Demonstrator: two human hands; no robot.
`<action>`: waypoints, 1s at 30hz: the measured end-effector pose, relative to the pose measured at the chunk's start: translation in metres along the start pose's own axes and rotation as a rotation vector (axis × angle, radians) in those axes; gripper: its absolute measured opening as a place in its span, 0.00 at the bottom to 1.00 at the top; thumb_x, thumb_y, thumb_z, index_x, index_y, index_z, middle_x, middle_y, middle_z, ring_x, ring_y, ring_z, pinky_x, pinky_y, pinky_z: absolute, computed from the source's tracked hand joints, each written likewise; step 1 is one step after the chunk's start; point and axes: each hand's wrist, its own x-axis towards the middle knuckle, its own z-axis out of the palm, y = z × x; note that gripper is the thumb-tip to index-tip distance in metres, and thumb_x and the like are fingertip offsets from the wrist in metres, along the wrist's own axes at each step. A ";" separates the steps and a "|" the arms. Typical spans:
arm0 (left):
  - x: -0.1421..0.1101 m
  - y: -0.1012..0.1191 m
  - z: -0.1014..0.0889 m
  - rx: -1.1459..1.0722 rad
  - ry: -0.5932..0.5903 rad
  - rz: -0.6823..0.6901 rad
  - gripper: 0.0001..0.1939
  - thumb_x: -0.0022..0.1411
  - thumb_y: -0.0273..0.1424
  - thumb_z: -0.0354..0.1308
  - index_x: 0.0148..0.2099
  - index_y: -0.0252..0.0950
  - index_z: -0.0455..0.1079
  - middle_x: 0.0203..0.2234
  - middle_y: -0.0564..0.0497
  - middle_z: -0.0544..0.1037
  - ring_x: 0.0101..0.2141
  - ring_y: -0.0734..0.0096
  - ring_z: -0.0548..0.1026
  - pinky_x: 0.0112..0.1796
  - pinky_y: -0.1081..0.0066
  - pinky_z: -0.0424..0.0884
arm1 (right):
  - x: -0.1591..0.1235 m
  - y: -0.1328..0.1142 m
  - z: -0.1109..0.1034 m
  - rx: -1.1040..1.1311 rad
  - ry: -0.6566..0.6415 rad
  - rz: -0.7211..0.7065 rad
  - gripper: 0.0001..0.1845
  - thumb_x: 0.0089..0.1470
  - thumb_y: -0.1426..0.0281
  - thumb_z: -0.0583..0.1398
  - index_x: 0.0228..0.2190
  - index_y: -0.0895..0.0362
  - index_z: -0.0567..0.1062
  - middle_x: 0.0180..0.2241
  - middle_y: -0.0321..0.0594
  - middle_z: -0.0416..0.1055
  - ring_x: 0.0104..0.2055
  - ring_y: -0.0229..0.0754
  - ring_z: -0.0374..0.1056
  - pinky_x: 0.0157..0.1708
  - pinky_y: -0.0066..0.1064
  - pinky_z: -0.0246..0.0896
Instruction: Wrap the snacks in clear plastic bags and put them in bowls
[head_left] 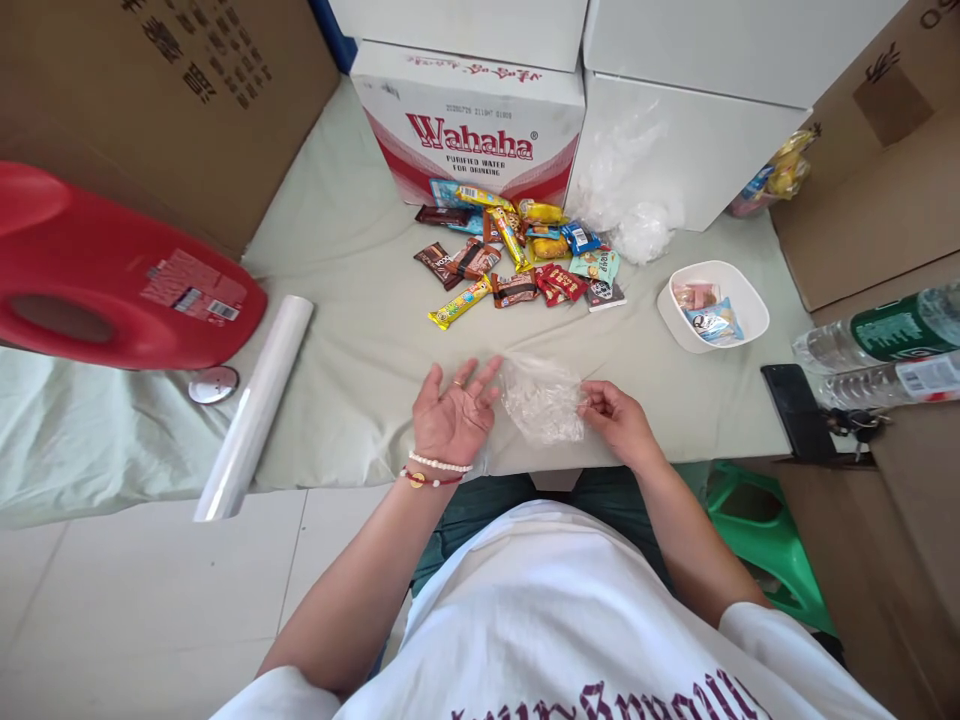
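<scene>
A crumpled clear plastic bag [544, 400] is between my two hands, near the front edge of the cloth-covered table. My right hand [616, 420] pinches its right side between thumb and fingers. On the other side, my left hand [457, 412] is turned palm up with fingers spread, its fingertips close to the bag's left edge; whether they touch it I cannot tell. Beyond the hands lies a loose pile of wrapped snacks [517, 245] in yellow, brown, red and blue. A white plastic bowl [754, 305] at the right holds a few wrapped snacks.
Left are a red jug [127, 270] and a clear plastic roll [255, 410] overhanging the table's front edge. A Wahaha carton [472, 120] and crumpled clear plastic [637, 190] stand behind the snacks. Bottles [892, 330], a phone [799, 410] and keys [859, 425] lie right. A green stool [772, 540] is below.
</scene>
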 end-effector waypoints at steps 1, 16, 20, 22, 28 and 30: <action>0.000 0.003 -0.001 -0.017 -0.020 0.035 0.19 0.65 0.48 0.57 0.46 0.38 0.71 0.55 0.42 0.79 0.29 0.74 0.80 0.20 0.78 0.69 | 0.000 0.001 0.000 0.023 -0.022 0.018 0.25 0.48 0.55 0.68 0.45 0.53 0.75 0.34 0.36 0.72 0.32 0.38 0.67 0.33 0.32 0.67; -0.017 -0.036 -0.015 0.709 0.032 -0.160 0.23 0.53 0.52 0.67 0.35 0.35 0.76 0.36 0.39 0.84 0.17 0.74 0.71 0.17 0.74 0.50 | -0.014 -0.018 0.007 0.334 0.068 0.187 0.23 0.40 0.54 0.74 0.34 0.54 0.77 0.22 0.29 0.64 0.23 0.34 0.59 0.22 0.28 0.59; -0.022 -0.050 -0.002 0.555 0.005 -0.092 0.32 0.51 0.60 0.67 0.43 0.36 0.77 0.43 0.42 0.82 0.33 0.69 0.77 0.24 0.75 0.64 | -0.015 -0.017 0.013 0.298 0.123 0.182 0.23 0.41 0.53 0.73 0.35 0.54 0.76 0.28 0.32 0.69 0.21 0.33 0.60 0.17 0.27 0.56; -0.022 -0.055 0.001 0.602 -0.045 0.019 0.30 0.49 0.55 0.72 0.45 0.38 0.78 0.43 0.46 0.80 0.40 0.67 0.76 0.31 0.74 0.70 | -0.016 -0.017 0.016 0.265 0.150 0.166 0.23 0.43 0.53 0.71 0.36 0.53 0.75 0.34 0.35 0.72 0.22 0.34 0.63 0.16 0.27 0.57; -0.015 -0.059 0.000 0.465 0.016 0.024 0.21 0.43 0.43 0.77 0.29 0.35 0.72 0.38 0.47 0.81 0.39 0.67 0.77 0.39 0.69 0.74 | -0.019 -0.009 0.019 0.129 0.146 0.063 0.17 0.52 0.54 0.66 0.35 0.52 0.74 0.31 0.34 0.71 0.23 0.36 0.63 0.19 0.29 0.61; -0.014 -0.054 -0.002 0.362 0.030 -0.041 0.22 0.43 0.41 0.77 0.28 0.35 0.69 0.39 0.47 0.81 0.37 0.67 0.79 0.39 0.67 0.76 | -0.020 -0.003 0.016 0.070 0.127 0.043 0.15 0.54 0.54 0.65 0.36 0.52 0.74 0.27 0.33 0.69 0.23 0.37 0.62 0.21 0.29 0.61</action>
